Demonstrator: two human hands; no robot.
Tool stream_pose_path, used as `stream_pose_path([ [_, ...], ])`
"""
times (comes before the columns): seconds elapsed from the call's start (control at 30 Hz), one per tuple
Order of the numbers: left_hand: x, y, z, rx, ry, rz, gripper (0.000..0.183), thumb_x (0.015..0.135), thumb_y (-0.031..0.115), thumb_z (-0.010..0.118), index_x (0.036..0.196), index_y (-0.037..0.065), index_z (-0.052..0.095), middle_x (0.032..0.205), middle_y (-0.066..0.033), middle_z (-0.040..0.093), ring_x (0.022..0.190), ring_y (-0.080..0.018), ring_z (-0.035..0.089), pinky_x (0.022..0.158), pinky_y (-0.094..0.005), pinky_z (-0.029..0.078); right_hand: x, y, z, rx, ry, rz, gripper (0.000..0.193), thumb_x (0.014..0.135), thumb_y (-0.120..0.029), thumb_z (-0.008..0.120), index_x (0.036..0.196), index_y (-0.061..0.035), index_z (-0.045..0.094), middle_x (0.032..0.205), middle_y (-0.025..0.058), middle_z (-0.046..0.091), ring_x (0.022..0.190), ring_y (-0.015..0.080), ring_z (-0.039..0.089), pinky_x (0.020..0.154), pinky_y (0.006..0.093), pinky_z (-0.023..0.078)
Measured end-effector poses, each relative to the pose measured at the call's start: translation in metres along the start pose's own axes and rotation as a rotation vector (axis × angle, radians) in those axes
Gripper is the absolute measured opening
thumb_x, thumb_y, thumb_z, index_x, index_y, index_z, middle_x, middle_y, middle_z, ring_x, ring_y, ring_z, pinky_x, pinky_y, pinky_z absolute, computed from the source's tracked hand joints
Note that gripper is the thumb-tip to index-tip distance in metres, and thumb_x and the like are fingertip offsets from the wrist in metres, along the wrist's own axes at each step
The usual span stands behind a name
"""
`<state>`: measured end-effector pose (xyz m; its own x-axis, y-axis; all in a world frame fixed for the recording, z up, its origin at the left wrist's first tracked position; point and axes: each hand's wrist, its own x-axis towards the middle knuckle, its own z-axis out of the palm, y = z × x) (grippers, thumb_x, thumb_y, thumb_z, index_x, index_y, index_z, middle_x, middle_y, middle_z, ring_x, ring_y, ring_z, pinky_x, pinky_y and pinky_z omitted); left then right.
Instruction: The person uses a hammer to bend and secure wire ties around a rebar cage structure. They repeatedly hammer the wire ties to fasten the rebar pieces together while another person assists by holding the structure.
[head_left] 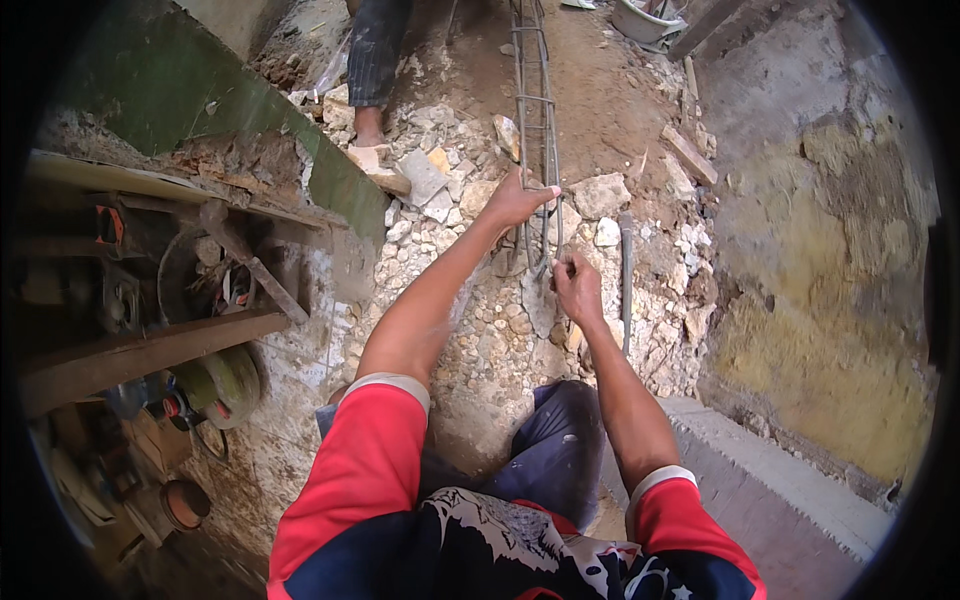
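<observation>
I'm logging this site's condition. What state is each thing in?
Steel cage: uncovered, bars bare
Left hand: holding the cage, thumb across its bars
Right hand: curled beside the cage's near end, grip unclear
Rubble: broken, uneven
Dark bar: lying on the rubble
Green wall: lower edge broken
Right-side wall: patchy, stained
Co-worker's foot: bare

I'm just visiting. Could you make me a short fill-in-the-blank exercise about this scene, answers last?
1. The left hand is on the metal cage; the person's other hand, by the cage's nearer end, is the ____ one.
2. The person's sleeves are mostly ____, with pale cuffs.
3. The painted slanting wall at upper left is dark ____.

Missing words: right; red; green.
</observation>
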<state>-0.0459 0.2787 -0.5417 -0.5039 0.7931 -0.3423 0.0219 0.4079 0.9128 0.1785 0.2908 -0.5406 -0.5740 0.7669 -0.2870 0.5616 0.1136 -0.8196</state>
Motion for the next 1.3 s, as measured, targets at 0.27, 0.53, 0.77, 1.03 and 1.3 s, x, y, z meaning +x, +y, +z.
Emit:
stream_pose_path([
  [0.27, 0.000, 0.003, 0.004, 0.105, 0.023, -0.031, 0.105, 0.077, 0.058, 0.080, 0.145, -0.009, 0.038, 0.140, -0.0336, 0.052, 0.133, -0.0402, 0.053, 0.110, -0.0435, 0.041, -0.017, -0.005, 0.001, -0.223, 0.223, -0.187, 0.021, 0.098, -0.014, 0.062, 0.112, 0.0012, 0.064, 0.098, 0.0207, 0.066, 0.093, 0.0373, 0.066, 0.081, 0.0459, 0.052],
  [0.53, 0.000, 0.007, 0.021, 0.135, 0.080, -0.049, 0.096, 0.080, 0.054, 0.079, 0.144, -0.007, 0.040, 0.123, -0.0280, 0.065, 0.122, -0.0347, 0.062, 0.106, -0.0434, 0.044, -0.032, -0.037, 0.074, -0.225, 0.417, -0.189, 0.039, 0.093, -0.005, 0.064, 0.127, 0.0076, 0.050, 0.121, 0.0306, 0.049, 0.108, 0.0469, 0.055, 0.094, 0.0497, 0.046],
  [0.77, -0.015, 0.008, 0.022, 0.096, 0.142, -0.009, 0.085, 0.089, 0.054, 0.070, 0.144, -0.005, 0.042, 0.126, -0.0267, 0.063, 0.122, -0.0360, 0.060, 0.106, -0.0422, 0.044, -0.016, -0.026, 0.073, -0.268, 0.424, -0.064, 0.022, 0.089, -0.006, 0.068, 0.106, 0.0073, 0.066, 0.109, 0.0253, 0.060, 0.108, 0.0417, 0.057, 0.094, 0.0473, 0.045],
  [1.03, -0.091, -0.074, 0.059, -0.672, 0.327, -0.715, 0.061, 0.104, 0.053, 0.043, 0.125, -0.003, 0.055, 0.110, -0.0193, 0.063, 0.101, -0.0317, 0.062, 0.091, -0.0447, 0.050, -0.018, -0.035, 0.078, -0.313, 0.444, -0.104, 0.024, 0.090, -0.011, 0.066, 0.106, 0.0071, 0.066, 0.104, 0.0266, 0.061, 0.101, 0.0433, 0.058, 0.091, 0.0482, 0.046],
  [1.3, -0.051, -0.105, 0.103, -1.127, 0.056, -0.766, 0.053, 0.103, 0.052, 0.050, 0.130, 0.007, 0.054, 0.099, -0.0139, 0.062, 0.087, -0.0255, 0.061, 0.077, -0.0401, 0.055, -0.009, -0.025, 0.056, -0.376, 0.368, -0.007, 0.022, 0.093, -0.015, 0.061, 0.086, 0.0059, 0.061, 0.089, 0.0293, 0.063, 0.091, 0.0474, 0.061, 0.082, 0.0529, 0.047],
])
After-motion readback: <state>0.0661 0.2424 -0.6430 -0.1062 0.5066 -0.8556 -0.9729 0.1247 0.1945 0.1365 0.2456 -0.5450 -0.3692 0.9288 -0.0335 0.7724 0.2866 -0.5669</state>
